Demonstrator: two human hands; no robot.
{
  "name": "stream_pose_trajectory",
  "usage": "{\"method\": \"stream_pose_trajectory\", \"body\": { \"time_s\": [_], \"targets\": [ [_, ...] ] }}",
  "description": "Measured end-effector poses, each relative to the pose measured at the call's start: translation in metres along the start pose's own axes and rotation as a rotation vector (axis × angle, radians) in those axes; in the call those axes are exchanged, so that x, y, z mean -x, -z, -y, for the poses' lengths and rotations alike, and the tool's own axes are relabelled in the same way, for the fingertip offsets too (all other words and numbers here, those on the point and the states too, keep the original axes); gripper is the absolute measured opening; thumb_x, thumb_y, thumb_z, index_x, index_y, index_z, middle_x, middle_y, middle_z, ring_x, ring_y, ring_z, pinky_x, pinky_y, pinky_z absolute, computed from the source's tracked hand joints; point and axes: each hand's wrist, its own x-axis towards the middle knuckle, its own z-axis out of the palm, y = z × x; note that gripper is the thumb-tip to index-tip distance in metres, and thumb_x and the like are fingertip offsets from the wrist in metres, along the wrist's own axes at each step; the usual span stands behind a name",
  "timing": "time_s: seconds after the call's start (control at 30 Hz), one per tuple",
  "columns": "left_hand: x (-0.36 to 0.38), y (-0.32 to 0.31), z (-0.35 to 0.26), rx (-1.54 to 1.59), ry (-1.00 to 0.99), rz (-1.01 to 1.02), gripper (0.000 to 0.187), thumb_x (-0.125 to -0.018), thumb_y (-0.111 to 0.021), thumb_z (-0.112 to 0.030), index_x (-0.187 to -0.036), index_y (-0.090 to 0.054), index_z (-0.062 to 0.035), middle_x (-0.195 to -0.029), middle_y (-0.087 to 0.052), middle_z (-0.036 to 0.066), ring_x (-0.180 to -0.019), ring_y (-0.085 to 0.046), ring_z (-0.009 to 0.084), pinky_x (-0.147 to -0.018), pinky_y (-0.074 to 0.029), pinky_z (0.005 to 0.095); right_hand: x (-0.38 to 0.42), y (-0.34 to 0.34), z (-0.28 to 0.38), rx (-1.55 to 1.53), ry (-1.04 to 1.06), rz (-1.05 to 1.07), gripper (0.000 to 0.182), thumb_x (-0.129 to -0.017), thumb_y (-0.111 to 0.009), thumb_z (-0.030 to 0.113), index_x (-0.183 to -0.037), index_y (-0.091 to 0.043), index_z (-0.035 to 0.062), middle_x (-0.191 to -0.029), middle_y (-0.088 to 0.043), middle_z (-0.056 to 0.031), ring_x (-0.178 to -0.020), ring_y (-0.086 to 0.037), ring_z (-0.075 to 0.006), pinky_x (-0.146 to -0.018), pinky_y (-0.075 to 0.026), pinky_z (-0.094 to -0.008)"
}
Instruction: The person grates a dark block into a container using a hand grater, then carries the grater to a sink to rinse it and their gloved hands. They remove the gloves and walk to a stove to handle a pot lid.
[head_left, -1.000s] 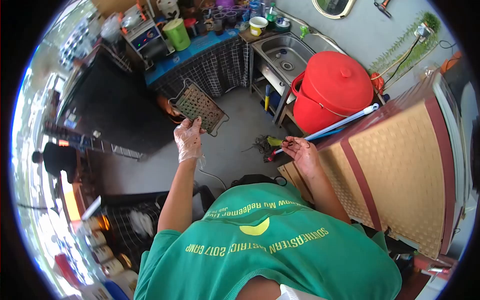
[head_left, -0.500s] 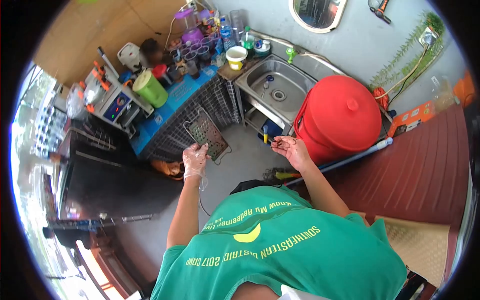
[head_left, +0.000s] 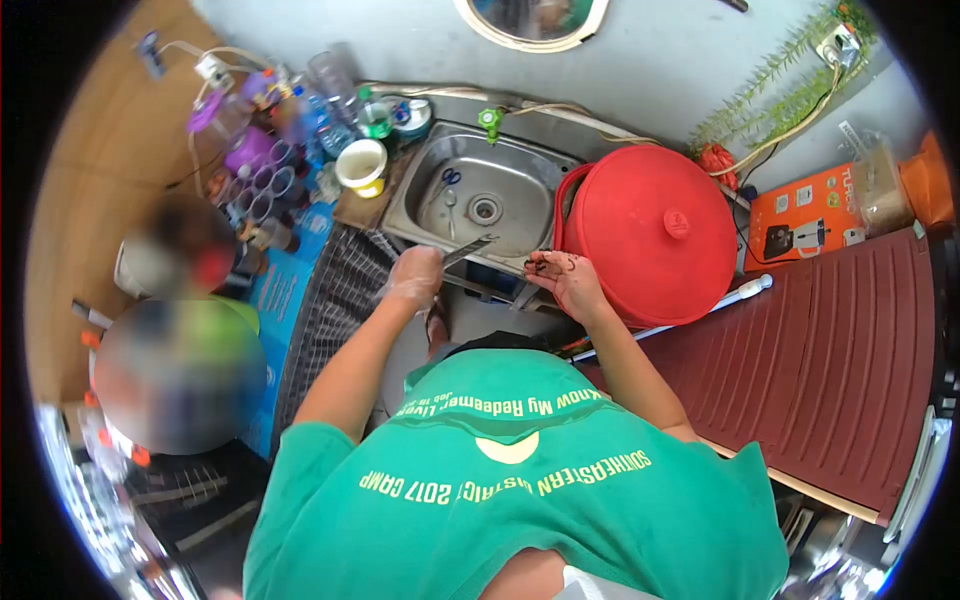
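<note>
My left hand (head_left: 414,276), in a clear plastic glove, is closed around the end of a metal grater (head_left: 468,248). The grater is seen nearly edge-on and points toward the front rim of the steel sink (head_left: 400,215). My right hand (head_left: 572,284) is bare and palm up, its fingers extended and slightly curled. Dark brown bits cling to its fingers and palm. It is beside the red lidded bucket (head_left: 640,250), just in front of the sink. Inside the basin lie blue-handled scissors (head_left: 451,178) and a spoon (head_left: 450,208).
A green tap (head_left: 490,122) rises behind the sink. To its left stand a white-and-yellow tub (head_left: 362,168), bottles and several plastic cups on a blue counter (head_left: 312,235). At right are a dark red ridged panel (head_left: 800,370) and an orange box (head_left: 800,215). A blurred patch covers the left side.
My body and view have turned right toward the sink. The grater, still in my left hand, has swung from face-on to edge-on and is now at the sink's front. My right hand remains palm up.
</note>
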Motion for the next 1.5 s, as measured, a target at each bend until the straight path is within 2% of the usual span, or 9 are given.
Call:
{"method": "stream_pose_trajectory", "body": {
  "time_s": [0.17,0.37,0.47,0.7,0.77,0.83,1.17,1.23,1.5],
  "targets": [
    [-0.147,-0.061,0.025,-0.367,-0.455,0.081,0.016,-0.079,-0.058,-0.012,-0.077,-0.072,-0.0048,-0.082,-0.069,0.017,-0.081,-0.069,0.0324,-0.065,-0.056,0.0447,-0.024,0.003,-0.006,-0.039,0.146,-0.309,0.028,-0.096,-0.054,0.019,-0.104,-0.061,-0.0064,-0.098,-0.066,-0.0139,-0.095,-0.065,-0.0247,-0.090,-0.054,-0.0393],
    [-0.240,-0.106,0.049,-0.421,-0.668,0.306,0.018,-0.081,-0.056,-0.012,-0.085,-0.072,-0.0064,-0.084,-0.070,0.018,-0.088,-0.069,0.0319,-0.069,-0.056,0.0444,-0.038,-0.025,-0.031,-0.254,0.291,-0.680,0.029,-0.094,-0.057,0.020,-0.106,-0.060,-0.0062,-0.098,-0.066,-0.0140,-0.093,-0.066,-0.0245,-0.087,-0.054,-0.0377],
    [-0.257,-0.107,0.059,-0.329,-0.663,0.420,0.020,-0.082,-0.054,-0.013,-0.088,-0.072,-0.0057,-0.085,-0.069,0.021,-0.086,-0.068,0.0363,-0.074,-0.056,0.0460,-0.046,-0.040,-0.045,-0.351,0.304,-0.780,0.030,-0.096,-0.054,0.020,-0.107,-0.059,-0.0070,-0.099,-0.065,-0.0153,-0.094,-0.066,-0.0254,-0.087,-0.054,-0.0385],
    [-0.327,0.017,0.039,0.282,-0.223,-0.087,0.040,-0.087,-0.052,-0.037,-0.087,-0.071,-0.0016,-0.083,-0.066,0.026,-0.084,-0.065,0.0423,-0.079,-0.051,0.0470,-0.065,-0.051,-0.065,-0.363,0.359,-0.899,0.037,-0.098,-0.052,0.027,-0.106,-0.058,-0.0094,-0.100,-0.064,-0.0179,-0.095,-0.065,-0.0277,-0.089,-0.054,-0.0397],
    [-0.345,0.056,0.012,0.283,-0.240,-0.072,0.043,-0.088,-0.052,-0.040,-0.087,-0.071,-0.0014,-0.082,-0.066,0.026,-0.085,-0.065,0.0421,-0.080,-0.050,0.0471,-0.074,-0.049,-0.067,-0.374,0.362,-0.882,0.036,-0.098,-0.053,0.025,-0.105,-0.059,-0.0098,-0.099,-0.064,-0.0178,-0.095,-0.066,-0.0272,-0.089,-0.055,-0.0397],
    [-0.356,0.079,-0.022,-0.102,-0.334,0.318,0.048,-0.085,-0.054,-0.046,-0.093,-0.071,-0.0015,-0.090,-0.068,0.025,-0.091,-0.065,0.0398,-0.084,-0.049,0.0461,-0.086,-0.051,-0.056,-0.397,0.345,-0.884,0.035,-0.097,-0.054,0.023,-0.106,-0.059,-0.0099,-0.098,-0.065,-0.0176,-0.094,-0.065,-0.0262,-0.088,-0.054,-0.0384],
    [-0.373,0.063,-0.051,-0.275,-0.240,0.410,0.051,-0.082,-0.056,-0.044,-0.095,-0.069,0.0028,-0.100,-0.068,0.024,-0.095,-0.067,0.0314,-0.082,-0.053,0.0393,-0.148,-0.015,-0.036,-0.281,0.207,-0.737,0.033,-0.092,-0.060,0.022,-0.105,-0.062,-0.0080,-0.098,-0.066,-0.0159,-0.092,-0.066,-0.0241,-0.085,-0.055,-0.0345],
    [-0.388,0.050,-0.031,0.329,0.160,0.733,0.052,-0.087,-0.052,-0.046,-0.089,-0.066,0.0045,-0.085,-0.068,0.022,-0.084,-0.068,0.0258,-0.073,-0.054,0.0380,-0.160,-0.005,-0.031,-0.265,0.151,-0.677,0.033,-0.092,-0.061,0.024,-0.105,-0.063,-0.0070,-0.100,-0.066,-0.0158,-0.093,-0.066,-0.0239,-0.085,-0.055,-0.0345],
    [-0.349,-0.025,0.035,1.395,0.551,0.625,0.050,-0.097,-0.043,-0.046,-0.095,-0.058,0.0012,-0.069,-0.059,0.012,-0.063,-0.057,0.0238,-0.067,-0.052,0.0379,-0.185,0.014,-0.015,-0.208,0.074,-0.573,0.033,-0.092,-0.062,0.024,-0.105,-0.063,-0.0069,-0.100,-0.066,-0.0151,-0.093,-0.066,-0.0229,-0.083,-0.055,-0.0333]
  ]
}}
